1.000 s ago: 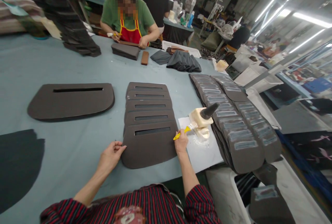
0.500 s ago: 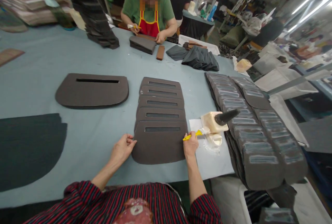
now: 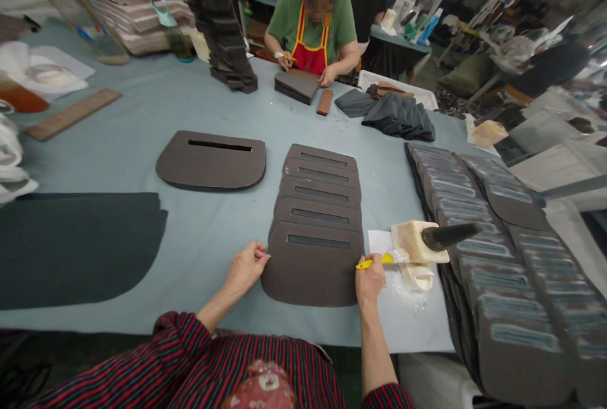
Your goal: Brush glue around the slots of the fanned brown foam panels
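Observation:
Several dark brown slotted panels (image 3: 310, 276) lie overlapped in a stepped row in front of me, the nearest one on top. At the left edge of that nearest panel, my left hand (image 3: 246, 267) is closed, thumb and fingertips pinching its rim. My right hand (image 3: 370, 277) grips a yellow-handled brush (image 3: 372, 262) and rests against the panel's right edge. The brush's pale bristles point right, close to a cream glue container (image 3: 411, 241) with a thick black stick (image 3: 450, 236) leaning out of it. White paper (image 3: 434, 327) with glue smears lies under the container.
More slotted panels (image 3: 519, 365), with whitish bands around their slots, are stacked at right. A panel pile (image 3: 211, 165) and dark green sheets (image 3: 76, 251) lie left. Across the table (image 3: 199, 225), a person in a red apron (image 3: 310, 48) works beside a tall dark stack (image 3: 220, 36).
The view has shifted, so the table's contents appear further right and more shows at left. Both hands stay at the nearest panel's edges, the brush still in my right hand.

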`<state>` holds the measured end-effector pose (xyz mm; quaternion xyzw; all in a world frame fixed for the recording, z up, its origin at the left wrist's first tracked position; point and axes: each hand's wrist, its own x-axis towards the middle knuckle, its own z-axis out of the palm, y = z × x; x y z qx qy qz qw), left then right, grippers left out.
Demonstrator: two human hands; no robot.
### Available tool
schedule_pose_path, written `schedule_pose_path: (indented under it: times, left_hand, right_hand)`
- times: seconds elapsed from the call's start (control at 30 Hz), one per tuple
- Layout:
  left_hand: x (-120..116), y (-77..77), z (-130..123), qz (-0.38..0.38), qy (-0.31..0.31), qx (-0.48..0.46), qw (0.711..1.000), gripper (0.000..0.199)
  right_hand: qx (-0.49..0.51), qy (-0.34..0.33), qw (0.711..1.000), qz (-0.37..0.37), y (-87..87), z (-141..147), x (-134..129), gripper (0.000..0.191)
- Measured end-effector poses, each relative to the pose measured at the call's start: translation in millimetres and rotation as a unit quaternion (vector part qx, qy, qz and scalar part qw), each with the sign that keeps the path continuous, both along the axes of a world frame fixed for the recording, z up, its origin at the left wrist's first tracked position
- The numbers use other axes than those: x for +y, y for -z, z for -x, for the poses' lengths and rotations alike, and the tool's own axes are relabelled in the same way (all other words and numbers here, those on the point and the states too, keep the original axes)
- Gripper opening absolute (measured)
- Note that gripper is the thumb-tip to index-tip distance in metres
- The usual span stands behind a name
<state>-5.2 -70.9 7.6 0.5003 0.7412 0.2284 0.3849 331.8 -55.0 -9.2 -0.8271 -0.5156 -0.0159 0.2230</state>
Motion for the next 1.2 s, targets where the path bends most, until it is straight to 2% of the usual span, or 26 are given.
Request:
schedule_pose_path:
  times: [0.47, 0.9, 1.2]
  left_hand:
    - [3.6, 1.1, 4.6, 0.028, 0.028, -0.001, 0.999, 0.023]
    - [9.8, 10.8, 6.4, 0.066, 0.036, 0.039, 0.996, 0.036]
    - [9.0, 15.9, 6.3, 0.078, 0.047, 0.073, 0.993, 0.033]
  right_hand:
    - [0.052, 0.010, 0.998, 0.020, -2.2, -1.2, 0.1, 0.017]
    - [0.033, 0.024, 0.999, 0.027, 2.4, -2.4, -0.1, 0.012]
    - [0.020, 0.031, 0.998, 0.052, -2.7, 0.5, 0.5, 0.011]
